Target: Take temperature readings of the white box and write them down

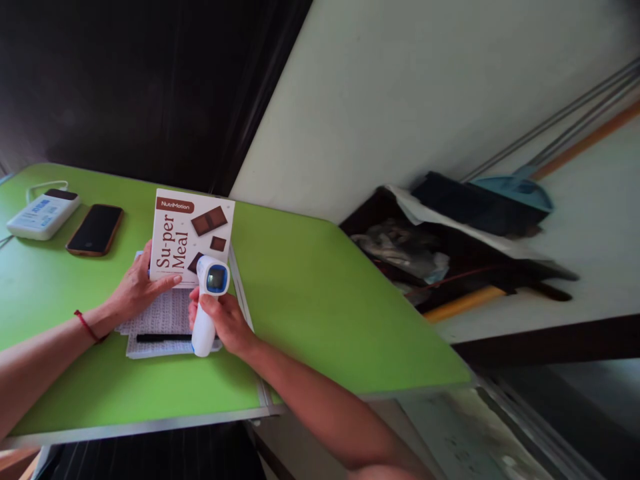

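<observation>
My left hand (143, 280) grips the lower left side of a white box (173, 230) printed "Su-per Meal", its thumb across the front. The box stands tilted with its front toward me. My right hand (227, 320) is wrapped around the handle of a white and blue infrared thermometer (204, 327), its small screen facing me. The thermometer's head overlaps the box's lower right corner. Beneath both hands lie sheets of paper covered in writing (167, 310), with a black pen (163, 338) across them.
A phone (95, 230) and a white device with a cable (44, 215) lie on the left of the green table (310, 293). Beyond its right edge are a blue dustpan (515, 193), a dark surface with crumpled plastic (400, 247), and a pale wall (380, 100).
</observation>
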A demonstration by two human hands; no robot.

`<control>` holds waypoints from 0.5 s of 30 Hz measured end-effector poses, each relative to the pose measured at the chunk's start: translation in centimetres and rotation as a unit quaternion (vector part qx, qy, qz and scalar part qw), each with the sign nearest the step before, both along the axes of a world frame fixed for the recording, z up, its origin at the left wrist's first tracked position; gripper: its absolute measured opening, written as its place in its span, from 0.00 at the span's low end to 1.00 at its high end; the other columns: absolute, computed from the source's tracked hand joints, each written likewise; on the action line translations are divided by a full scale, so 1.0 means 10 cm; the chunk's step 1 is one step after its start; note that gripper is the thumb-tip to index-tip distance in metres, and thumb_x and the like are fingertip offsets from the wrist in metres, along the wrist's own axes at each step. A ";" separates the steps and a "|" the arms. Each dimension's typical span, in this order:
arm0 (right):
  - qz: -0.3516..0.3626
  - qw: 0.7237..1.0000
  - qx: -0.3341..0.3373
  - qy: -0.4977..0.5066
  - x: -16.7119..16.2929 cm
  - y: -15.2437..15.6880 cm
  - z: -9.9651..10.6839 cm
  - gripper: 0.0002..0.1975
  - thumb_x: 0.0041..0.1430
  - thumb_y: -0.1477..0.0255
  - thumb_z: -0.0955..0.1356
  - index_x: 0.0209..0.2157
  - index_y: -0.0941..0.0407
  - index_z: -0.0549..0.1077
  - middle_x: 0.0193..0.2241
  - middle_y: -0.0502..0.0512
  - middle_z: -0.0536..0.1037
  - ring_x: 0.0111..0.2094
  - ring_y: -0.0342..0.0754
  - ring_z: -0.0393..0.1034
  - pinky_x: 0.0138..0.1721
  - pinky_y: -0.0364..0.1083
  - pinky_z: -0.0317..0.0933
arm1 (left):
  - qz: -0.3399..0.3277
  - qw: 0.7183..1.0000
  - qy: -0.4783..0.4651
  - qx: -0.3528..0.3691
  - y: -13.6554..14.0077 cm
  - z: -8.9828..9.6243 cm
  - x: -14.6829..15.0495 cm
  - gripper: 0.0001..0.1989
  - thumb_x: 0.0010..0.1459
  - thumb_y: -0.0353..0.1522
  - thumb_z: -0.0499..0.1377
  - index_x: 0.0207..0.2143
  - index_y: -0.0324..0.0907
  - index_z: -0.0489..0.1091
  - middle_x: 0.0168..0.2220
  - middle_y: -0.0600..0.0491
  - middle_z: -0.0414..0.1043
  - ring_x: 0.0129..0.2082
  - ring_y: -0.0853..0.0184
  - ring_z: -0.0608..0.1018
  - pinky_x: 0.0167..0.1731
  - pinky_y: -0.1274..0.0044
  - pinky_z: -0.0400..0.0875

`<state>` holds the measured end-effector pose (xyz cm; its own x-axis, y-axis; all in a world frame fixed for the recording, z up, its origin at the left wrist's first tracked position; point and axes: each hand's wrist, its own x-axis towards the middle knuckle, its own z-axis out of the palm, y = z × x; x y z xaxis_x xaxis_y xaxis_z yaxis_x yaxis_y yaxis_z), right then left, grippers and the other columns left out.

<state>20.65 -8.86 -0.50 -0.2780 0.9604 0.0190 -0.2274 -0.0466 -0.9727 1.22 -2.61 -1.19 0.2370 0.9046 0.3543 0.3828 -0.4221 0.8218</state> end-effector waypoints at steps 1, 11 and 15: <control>0.002 1.000 -0.001 0.003 0.00 0.00 0.00 0.23 0.51 0.49 0.71 0.31 0.55 0.70 0.20 0.46 0.71 0.20 0.41 0.65 0.23 0.43 0.62 | -0.003 1.000 -0.004 -0.003 0.00 0.00 0.00 0.30 0.56 0.45 0.64 0.57 0.45 0.62 0.52 0.45 0.73 0.51 0.51 0.75 0.51 0.56 0.70; 0.001 1.000 -0.009 0.005 0.00 0.00 -0.01 0.23 0.51 0.50 0.71 0.32 0.55 0.69 0.20 0.46 0.71 0.19 0.41 0.65 0.23 0.44 0.62 | 0.003 1.000 0.003 -0.003 -0.01 0.03 0.01 0.31 0.56 0.47 0.63 0.57 0.45 0.62 0.51 0.46 0.73 0.51 0.51 0.75 0.51 0.56 0.71; 0.000 1.000 -0.009 0.014 0.00 -0.01 0.00 0.24 0.50 0.49 0.72 0.33 0.55 0.69 0.20 0.46 0.71 0.19 0.41 0.65 0.23 0.44 0.62 | 0.002 1.000 0.003 0.009 -0.01 0.03 0.01 0.30 0.56 0.47 0.64 0.56 0.46 0.62 0.50 0.48 0.73 0.49 0.53 0.76 0.50 0.59 0.72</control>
